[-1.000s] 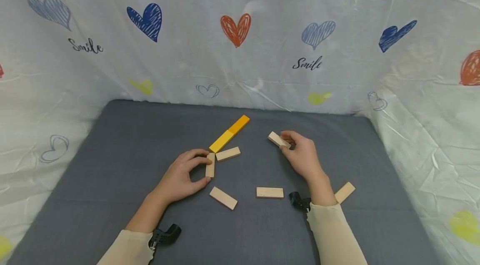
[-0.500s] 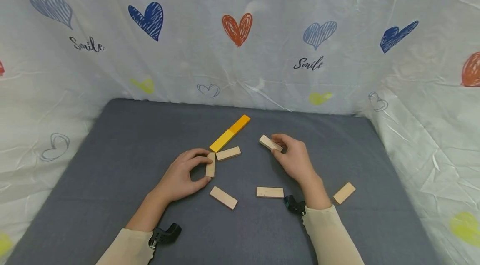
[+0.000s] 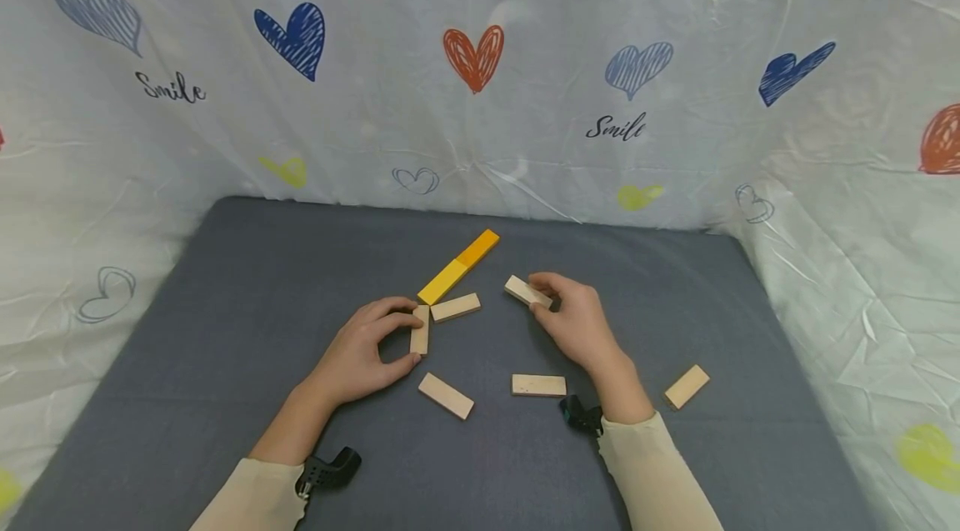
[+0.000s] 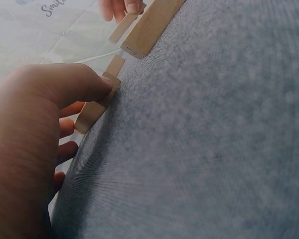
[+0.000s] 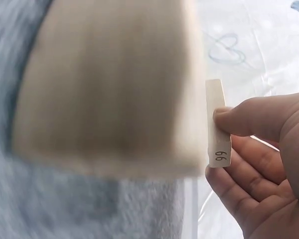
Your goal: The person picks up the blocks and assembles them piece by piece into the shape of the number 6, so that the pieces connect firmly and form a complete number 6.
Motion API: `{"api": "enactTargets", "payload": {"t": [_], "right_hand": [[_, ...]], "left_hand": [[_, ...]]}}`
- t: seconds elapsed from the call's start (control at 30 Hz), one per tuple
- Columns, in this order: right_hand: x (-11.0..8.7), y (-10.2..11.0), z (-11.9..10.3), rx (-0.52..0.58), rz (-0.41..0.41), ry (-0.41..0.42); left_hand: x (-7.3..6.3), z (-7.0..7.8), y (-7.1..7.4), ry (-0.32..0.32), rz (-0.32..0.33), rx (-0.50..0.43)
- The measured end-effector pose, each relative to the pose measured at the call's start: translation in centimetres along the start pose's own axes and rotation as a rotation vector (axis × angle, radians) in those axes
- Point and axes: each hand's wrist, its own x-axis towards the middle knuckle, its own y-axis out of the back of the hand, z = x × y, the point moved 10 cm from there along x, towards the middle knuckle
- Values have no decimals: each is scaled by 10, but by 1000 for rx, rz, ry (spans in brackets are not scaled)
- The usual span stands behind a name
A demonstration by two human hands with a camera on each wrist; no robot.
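My left hand (image 3: 363, 356) grips a plain wooden block (image 3: 420, 335), thumb at its near end and fingers at its far part, low on the grey cloth. This block's far end meets the near end of a yellow block (image 3: 442, 282), which lines up with an orange block (image 3: 478, 248). Another wooden block (image 3: 456, 308) slants off to the right from the same corner. Above the cloth, my right hand (image 3: 576, 323) pinches a wooden block (image 3: 522, 290) between thumb and fingers; digits are printed on this block's end (image 5: 220, 157) in the right wrist view.
Nearer the front lie a tilted wooden block (image 3: 447, 396) and a crosswise wooden block (image 3: 538, 385). A further wooden block (image 3: 687, 387) lies beyond the right forearm. Behind the grey cloth (image 3: 315, 256) hangs a white sheet (image 3: 375, 97) with printed hearts.
My right hand has moved left and slightly nearer with its wooden block, toward the slanted block. The block at the far right is now fully uncovered. My left hand stays in place.
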Motion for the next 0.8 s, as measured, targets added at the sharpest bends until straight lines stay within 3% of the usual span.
{"api": "enactTargets", "payload": {"t": [0.8], "right_hand": [[-4,-30,-15,25,-107,20]], "left_hand": [[-2,0,0,3,1,11]]}}
